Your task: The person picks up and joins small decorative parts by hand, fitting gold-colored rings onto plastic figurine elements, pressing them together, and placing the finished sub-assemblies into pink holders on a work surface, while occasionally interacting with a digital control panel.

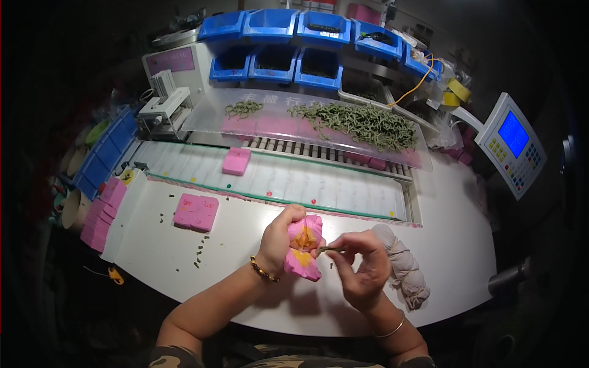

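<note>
My left hand [274, 244] is closed round a pink block [304, 265] above the white table. The block is parted into two pieces or flaps, with yellow-orange patches on the faces that show. Just to its right, my right hand [366, 270] pinches a small, thin grey-green piece [333, 249] between thumb and fingers. The tip of this piece reaches the block's right side; whether it touches is too small to tell. The fingers of my left hand behind the block are mostly hidden.
Pink blocks [196, 212] lie left on the table near scattered green crumbs. Another pink block [237, 161] rests on the green-edged conveyor. Twisted green pieces [362, 126] heap on a clear shelf below blue bins [270, 24]. Right are a rolled cloth [402, 267] and control panel [512, 147].
</note>
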{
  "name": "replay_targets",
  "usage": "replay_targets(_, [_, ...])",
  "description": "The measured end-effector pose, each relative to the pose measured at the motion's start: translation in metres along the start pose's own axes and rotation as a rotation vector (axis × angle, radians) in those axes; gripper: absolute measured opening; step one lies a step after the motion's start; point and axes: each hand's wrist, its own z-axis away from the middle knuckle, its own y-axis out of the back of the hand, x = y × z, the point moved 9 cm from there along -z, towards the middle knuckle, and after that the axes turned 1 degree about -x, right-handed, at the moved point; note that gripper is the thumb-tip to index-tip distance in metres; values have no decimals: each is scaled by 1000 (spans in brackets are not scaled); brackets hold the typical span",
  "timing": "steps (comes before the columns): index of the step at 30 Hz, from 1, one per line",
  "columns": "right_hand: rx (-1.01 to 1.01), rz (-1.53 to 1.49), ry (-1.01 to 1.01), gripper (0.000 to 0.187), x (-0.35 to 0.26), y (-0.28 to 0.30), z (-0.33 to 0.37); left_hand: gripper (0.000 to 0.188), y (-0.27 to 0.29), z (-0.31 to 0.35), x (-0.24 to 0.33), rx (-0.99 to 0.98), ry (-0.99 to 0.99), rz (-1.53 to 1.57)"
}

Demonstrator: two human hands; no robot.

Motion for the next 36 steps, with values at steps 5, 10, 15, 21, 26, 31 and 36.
replay_targets(5, [179,-407,-457,22,46,20,0,31,0,-1,-2,-42,40,-355])
replay_targets(10, [134,-388,-604,12,65,23,4,26,-23,7,10,-115,-225,-737])
replay_targets(15, [3,-23,-353,11,45,15,-1,15,-35,16,11,-166,-352,-834])
replay_targets(21, [-66,288,-92,13,24,8,-11,6,-31,17,23,-109,-527,-902])
replay_targets(26, [-95,363,-98,10,24,5,-6,11,-54,33,33,-184,-810,-1185])
replay_targets(31, [-140,-104,-588,17,66,3,13,17,-74,52,42,-152,-1179,-1426])
replay_targets(36, [-133,-24,-460,23,57,12,1,22,-70,56,45,-106,-1254,-1352])
